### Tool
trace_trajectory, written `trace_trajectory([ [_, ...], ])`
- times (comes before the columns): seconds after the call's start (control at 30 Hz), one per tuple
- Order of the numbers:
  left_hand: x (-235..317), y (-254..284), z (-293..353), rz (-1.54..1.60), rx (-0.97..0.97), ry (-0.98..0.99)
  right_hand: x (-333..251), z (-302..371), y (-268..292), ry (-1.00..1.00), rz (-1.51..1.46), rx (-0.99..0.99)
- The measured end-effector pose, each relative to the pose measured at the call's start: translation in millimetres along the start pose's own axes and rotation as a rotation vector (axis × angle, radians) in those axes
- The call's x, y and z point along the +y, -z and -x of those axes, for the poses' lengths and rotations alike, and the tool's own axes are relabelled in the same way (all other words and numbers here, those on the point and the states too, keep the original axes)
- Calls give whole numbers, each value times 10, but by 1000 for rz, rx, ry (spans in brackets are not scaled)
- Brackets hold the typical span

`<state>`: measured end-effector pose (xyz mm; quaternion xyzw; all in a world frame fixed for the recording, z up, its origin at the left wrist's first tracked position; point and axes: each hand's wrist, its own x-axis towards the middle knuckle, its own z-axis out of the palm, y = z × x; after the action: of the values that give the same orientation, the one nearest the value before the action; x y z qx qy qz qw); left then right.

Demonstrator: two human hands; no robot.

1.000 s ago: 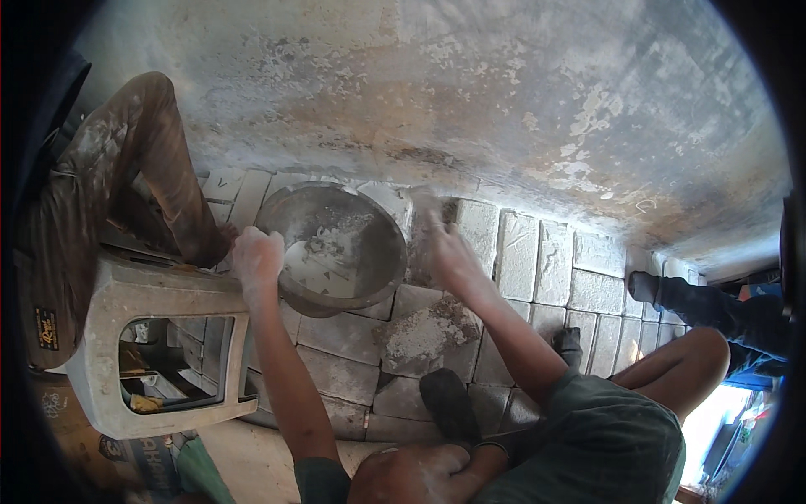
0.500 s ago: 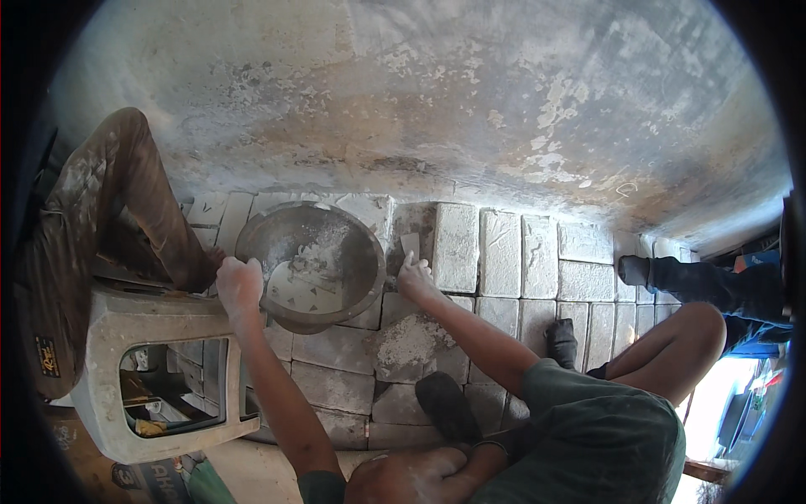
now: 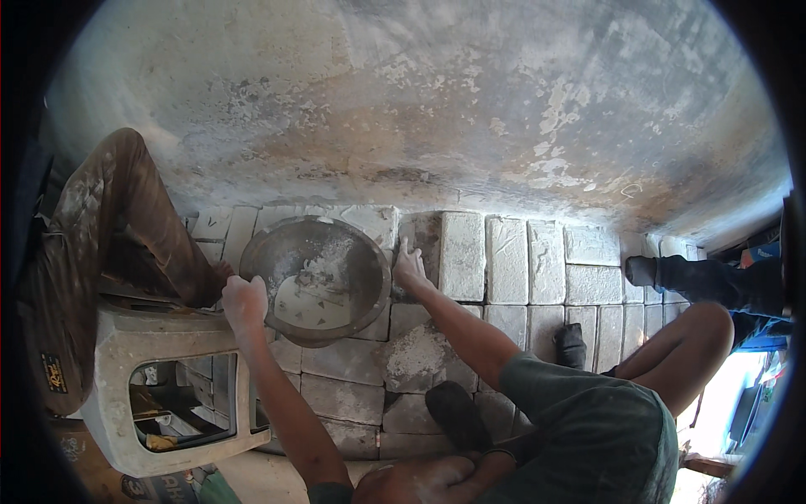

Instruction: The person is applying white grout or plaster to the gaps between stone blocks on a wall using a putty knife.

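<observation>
A round grey basin stands on the block-paved floor, with white powder and a smooth pale mix with dark triangular specks inside. At its left rim is my left hand, dusted white and closed, its fingers seeming to grip the edge. My right hand is just beyond the right rim, thumb and fingers drawn together. The small flat pale plate it held a moment ago hardly shows now; the fingers point away from me toward the wall.
A rough plastered wall rises behind the basin. At left are a pale plastic stool on its side and another person's brown-trousered leg. Spilled powder lies on the paving. Dark trouser legs are at far right.
The whole view has shifted slightly downward. My right hand has turned and moved a little closer to the basin, and the pale plate has dropped from sight. My left hand stays at the rim.
</observation>
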<state>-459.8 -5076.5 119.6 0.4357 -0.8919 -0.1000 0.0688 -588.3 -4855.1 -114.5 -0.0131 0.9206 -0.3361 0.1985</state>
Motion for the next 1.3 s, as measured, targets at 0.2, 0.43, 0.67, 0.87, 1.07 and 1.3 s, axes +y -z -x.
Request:
trace_trajectory([
  [0.2,-36,36,-28,34,-13,-2,53,51,53,52,-12,21],
  [0.43,42,-47,-63,45,-22,-9,144,135,350,132,59,60],
  [0.67,-14,63,-75,35,-15,-34,-199,736,765,544,140,205],
  [0.87,251,95,-51,48,-51,-72,-573,1052,1205,870,405,146],
  [1.07,262,114,-2,-1,-48,-90,-261,1312,1140,490,118,89],
  [1.3,203,105,-13,-18,-33,-35,209,765,249,109,27,-107],
])
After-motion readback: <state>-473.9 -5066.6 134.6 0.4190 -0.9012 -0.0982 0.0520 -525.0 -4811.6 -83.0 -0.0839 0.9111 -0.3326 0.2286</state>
